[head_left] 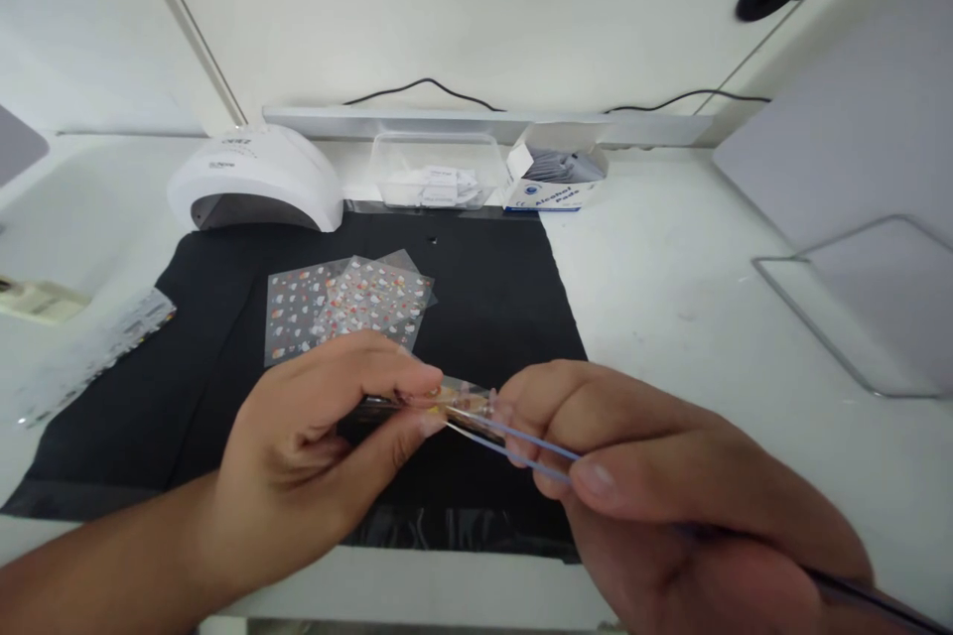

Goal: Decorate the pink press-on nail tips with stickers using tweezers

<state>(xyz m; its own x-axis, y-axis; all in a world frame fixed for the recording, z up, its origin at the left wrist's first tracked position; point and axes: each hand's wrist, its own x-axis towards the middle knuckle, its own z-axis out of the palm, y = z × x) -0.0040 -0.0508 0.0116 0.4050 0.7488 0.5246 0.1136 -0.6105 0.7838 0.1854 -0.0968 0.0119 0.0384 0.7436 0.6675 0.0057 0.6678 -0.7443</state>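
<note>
My left hand (320, 456) pinches a small clear film with yellow and brown prints (466, 399) between thumb and forefinger. My right hand (670, 476) is closed around blue tweezers (532, 451), whose pale tips point left and meet the film by my left fingertips. Fingers of my right hand also lie close to the film's right end; whether they grip it is unclear. Beyond my left hand, clear sheets with small printed figures (349, 298) overlap on the black mat (491, 298).
A white dome-shaped lamp (257, 174) stands at the back left. Beside it are a clear tray of white packets (439, 174) and an open alcohol pads box (555, 174). Silvery sheets (104, 352) lie at left, a wire stand (819, 327) at right.
</note>
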